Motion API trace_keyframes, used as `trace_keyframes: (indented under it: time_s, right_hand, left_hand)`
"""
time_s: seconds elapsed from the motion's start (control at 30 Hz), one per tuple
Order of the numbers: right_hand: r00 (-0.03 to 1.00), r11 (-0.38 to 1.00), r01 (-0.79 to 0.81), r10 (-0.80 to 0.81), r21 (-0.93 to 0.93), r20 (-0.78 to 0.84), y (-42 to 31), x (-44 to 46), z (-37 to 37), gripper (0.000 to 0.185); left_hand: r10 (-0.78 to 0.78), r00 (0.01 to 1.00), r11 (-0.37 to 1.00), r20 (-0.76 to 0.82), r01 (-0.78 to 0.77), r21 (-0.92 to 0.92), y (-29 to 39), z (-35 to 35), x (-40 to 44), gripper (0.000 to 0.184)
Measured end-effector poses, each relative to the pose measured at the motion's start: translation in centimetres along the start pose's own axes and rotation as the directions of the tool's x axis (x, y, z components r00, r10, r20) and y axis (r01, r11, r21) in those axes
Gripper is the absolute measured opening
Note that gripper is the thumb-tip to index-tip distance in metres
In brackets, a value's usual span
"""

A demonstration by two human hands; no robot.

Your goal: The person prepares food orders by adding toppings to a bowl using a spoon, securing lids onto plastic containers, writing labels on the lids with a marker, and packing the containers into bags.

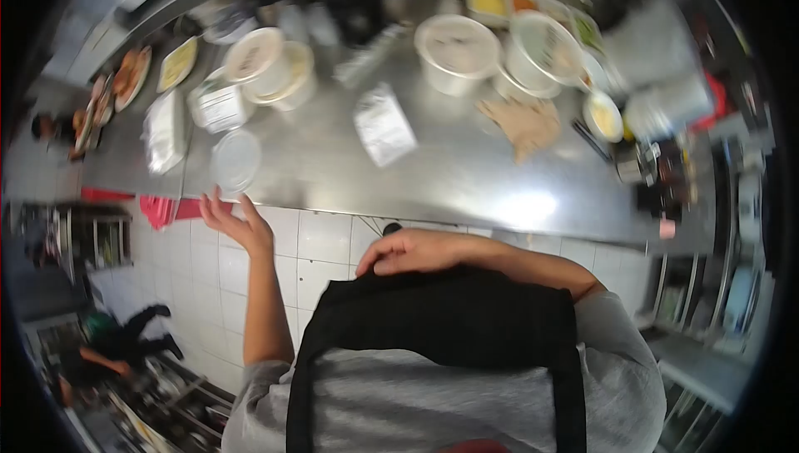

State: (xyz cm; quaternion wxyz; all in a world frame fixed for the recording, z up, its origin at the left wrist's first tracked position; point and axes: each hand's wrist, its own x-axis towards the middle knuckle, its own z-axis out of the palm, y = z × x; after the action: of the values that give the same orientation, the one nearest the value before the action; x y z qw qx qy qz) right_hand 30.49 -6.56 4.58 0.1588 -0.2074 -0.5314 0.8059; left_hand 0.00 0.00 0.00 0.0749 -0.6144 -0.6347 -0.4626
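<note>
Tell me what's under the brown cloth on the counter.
The brown cloth lies on the steel counter, which shows around its lower edge. Anything beneath the cloth is covered from view.

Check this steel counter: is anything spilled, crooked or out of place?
No spill is visible. A crumpled tan cloth, or perhaps paper, lies bunched on the steel counter, right of centre. A round translucent plastic lid lies loose near the front edge, beyond the left hand, apparently covering nothing.

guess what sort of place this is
Most likely a commercial kitchen: a long stainless steel counter holds lidded tubs and a plastic-wrapped package, with metal shelving beside it.
</note>
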Motion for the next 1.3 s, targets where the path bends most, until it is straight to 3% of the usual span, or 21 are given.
trace_keyframes:
  time_s: [0.07,0.1,0.13,0.17,0.23,0.33,0.37,0.5,0.63,0.67,0.77,0.8,0.83,0.87,0.9,0.93,0.97,1.03,1.13,1.23,1.3]
  right_hand:
    - [0.992,0.999,-0.026,0.03,0.032,-0.12,-0.2,-0.1,1.6,0.027]
    - [0.984,0.99,0.054,-0.076,-0.133,-0.164,4.5,-8.5,-2.2,0.027]
    - [0.977,0.994,0.105,-0.109,-0.032,-0.183,7.6,-9.4,-1.9,0.028]
    - [0.97,0.991,0.115,-0.098,0.064,-0.221,10.6,-12.3,-1.3,0.029]
    - [0.935,0.981,0.027,0.044,0.194,-0.351,17.7,-17.9,0.1,0.032]
    - [0.849,0.967,-0.189,0.247,0.17,-0.467,25.3,-25.9,3.8,0.036]
    - [0.807,0.964,-0.236,0.265,0.124,-0.528,28.3,-28.2,5.7,0.038]
    - [0.747,0.98,-0.062,0.172,0.189,-0.642,38.7,-35.3,14.7,0.047]
    - [0.765,0.96,-0.029,0.202,0.279,-0.612,40.6,-38.1,19.3,0.048]
    - [0.752,0.972,0.036,0.128,0.234,-0.647,45.7,-37.3,20.5,0.044]
    - [0.579,0.9,-0.369,0.418,0.232,-0.7,50.1,-35.1,22.3,0.043]
    - [0.621,0.874,-0.486,0.342,-0.005,-0.706,52.6,-34.3,23.4,0.047]
    - [0.534,0.854,-0.509,0.412,0.109,-0.738,52.8,-33.8,24.2,0.049]
    - [0.444,0.824,-0.52,0.485,0.224,-0.753,52.2,-33.5,24.9,0.051]
    - [0.355,0.786,-0.519,0.557,0.337,-0.751,51.3,-33.3,25.4,0.053]
    - [0.335,0.769,-0.527,0.579,0.362,-0.743,50.8,-33.3,25.8,0.056]
    - [0.288,0.767,-0.508,0.581,0.392,-0.761,50.7,-32.9,26.2,0.055]
    - [0.199,0.761,-0.47,0.585,0.447,-0.786,50.8,-32.1,27.0,0.054]
    - [0.131,0.752,-0.435,0.597,0.495,-0.792,51.3,-31.2,26.9,0.052]
    - [0.074,0.73,-0.405,0.626,0.551,-0.776,51.8,-31.1,26.4,0.052]
    - [0.037,0.721,-0.383,0.637,0.577,-0.77,52.3,-30.7,26.3,0.052]
  left_hand:
    - [0.106,0.967,0.994,0.231,-0.101,-0.031,0.6,-0.7,-3.1,0.052]
    - [0.247,0.939,0.969,0.241,-0.233,-0.085,8.1,3.8,-8.9,0.053]
    - [0.352,0.875,0.935,0.332,-0.311,-0.172,9.5,3.6,-11.1,0.05]
    - [0.43,0.804,0.897,0.41,-0.331,-0.292,12.3,3.7,-14.8,0.048]
    - [0.627,0.543,0.768,0.559,-0.311,-0.559,18.1,4.1,-19.8,0.04]
    - [0.82,0.302,0.567,0.486,-0.319,-0.759,25.3,6.5,-25.1,0.022]
    - [0.849,0.233,0.527,0.474,-0.303,-0.794,26.8,7.4,-27.0,0.018]
    - [0.858,-0.059,0.486,0.511,-0.231,-0.843,31.9,9.9,-33.1,0.013]
    - [0.695,-0.388,0.617,0.605,-0.109,-0.779,35.8,12.0,-38.8,0.029]
    - [0.642,-0.463,0.631,0.611,-0.134,-0.764,36.4,12.8,-40.1,0.042]
    - [0.615,-0.481,0.676,0.625,-0.086,-0.732,37.0,18.0,-44.7,0.047]
    - [0.566,-0.463,0.758,0.682,-0.034,-0.652,37.6,20.4,-46.0,0.05]
    - [0.568,-0.335,0.792,0.751,-0.026,-0.61,38.5,23.0,-47.2,0.049]
    - [0.711,-0.136,0.673,0.69,-0.157,-0.723,37.7,27.8,-48.9,0.046]
    - [0.704,-0.015,0.691,0.71,-0.217,-0.689,40.8,28.6,-48.0,0.044]
    - [0.705,0.186,0.707,0.684,-0.107,-0.7,41.4,32.0,-48.8,0.036]
    - [0.243,0.056,0.914,0.968,-0.346,-0.209,45.3,31.9,-47.4,0.037]
    - [0.313,0.152,0.843,0.938,-0.499,-0.2,42.0,39.5,-50.2,0.047]
    - [0.264,0.176,0.914,0.948,-0.36,-0.187,49.8,36.9,-47.9,0.059]
    - [0.663,0.163,0.733,0.73,-0.34,-0.589,47.8,40.5,-48.8,0.067]
    - [0.66,0.171,0.688,0.732,-0.529,-0.497,47.1,42.7,-49.2,0.065]
